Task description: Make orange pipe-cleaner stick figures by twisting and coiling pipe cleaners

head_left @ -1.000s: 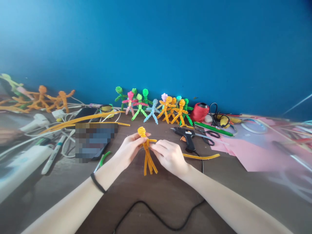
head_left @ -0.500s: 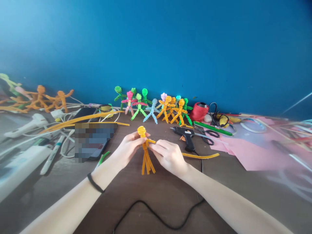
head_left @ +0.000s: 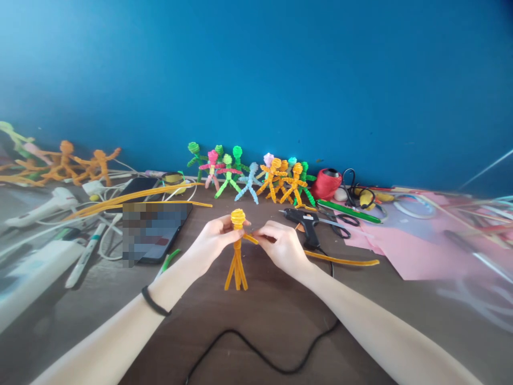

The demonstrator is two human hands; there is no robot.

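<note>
The orange figure (head_left: pixel 238 247) is upright over the table (head_left: pixel 224 310), its upper body pinched in my left hand (head_left: pixel 214 240). Beside it, my right hand (head_left: pixel 284 247), fingers together, grips an orange strip (head_left: pixel 347 259), near the glue gun (head_left: pixel 308 224).

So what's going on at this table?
A person's left hand is pinching an orange fuzzy figure just below its coiled head. The right hand is by the figure's short side strand; whether it touches it is hard to tell. Straight, uncoiled strands hang below. Behind, similar colourful figures stand near the blue wall, and a black glue gun lies beyond the right hand.
</note>
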